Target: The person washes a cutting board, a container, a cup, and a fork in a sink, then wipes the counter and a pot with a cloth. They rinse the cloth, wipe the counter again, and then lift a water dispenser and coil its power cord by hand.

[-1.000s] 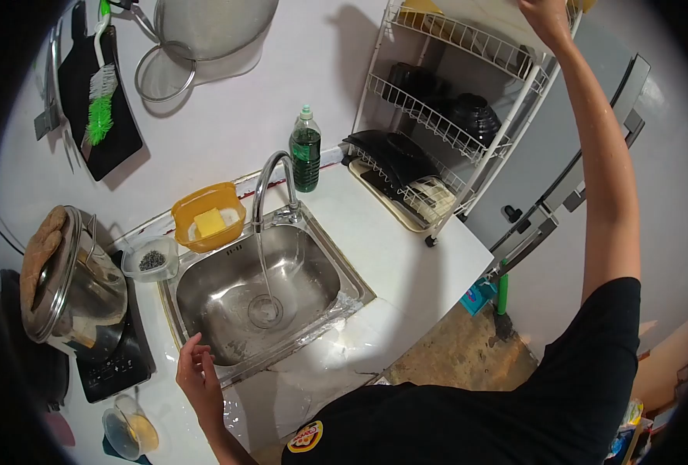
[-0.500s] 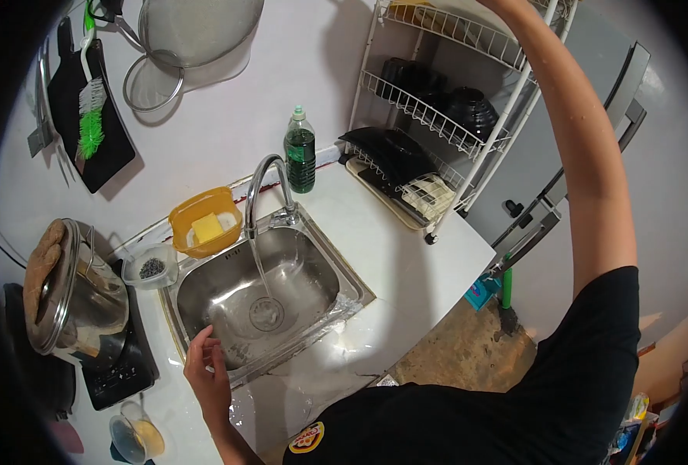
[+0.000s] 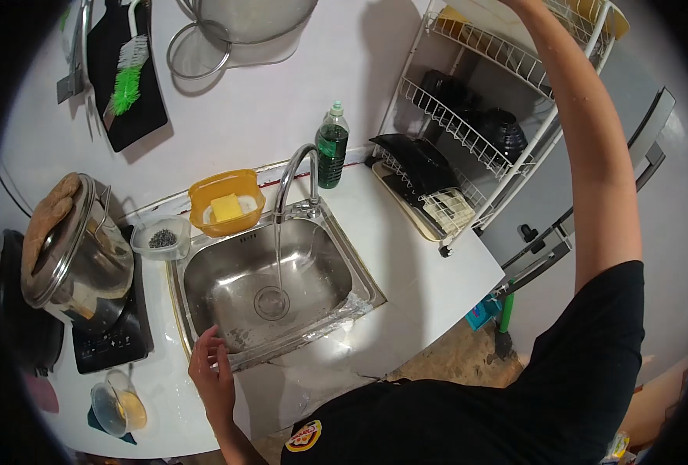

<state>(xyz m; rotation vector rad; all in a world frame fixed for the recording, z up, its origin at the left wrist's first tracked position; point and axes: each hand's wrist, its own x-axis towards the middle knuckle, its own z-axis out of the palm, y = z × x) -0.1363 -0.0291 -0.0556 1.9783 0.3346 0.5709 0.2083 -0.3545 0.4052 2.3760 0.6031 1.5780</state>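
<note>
My left hand hovers at the front left corner of the steel sink, its fingers loosely curled and apart with nothing in them. Water runs from the curved faucet into the sink. My right arm reaches up to the top of the white wire rack; the right hand lies beyond the upper edge of the view. Behind the sink sits an orange basin with a yellow sponge, next to a clear tub holding a dark scrubber.
A green soap bottle stands behind the faucet. At the left a large steel pot rests on a black cooktop, with plastic cups in front. Black dishes fill the rack's lower shelves. A green brush hangs on the wall.
The view has shifted, so the rack and wall items appear further right. My left hand stays by the sink corner, and my right arm is still raised toward the rack.
</note>
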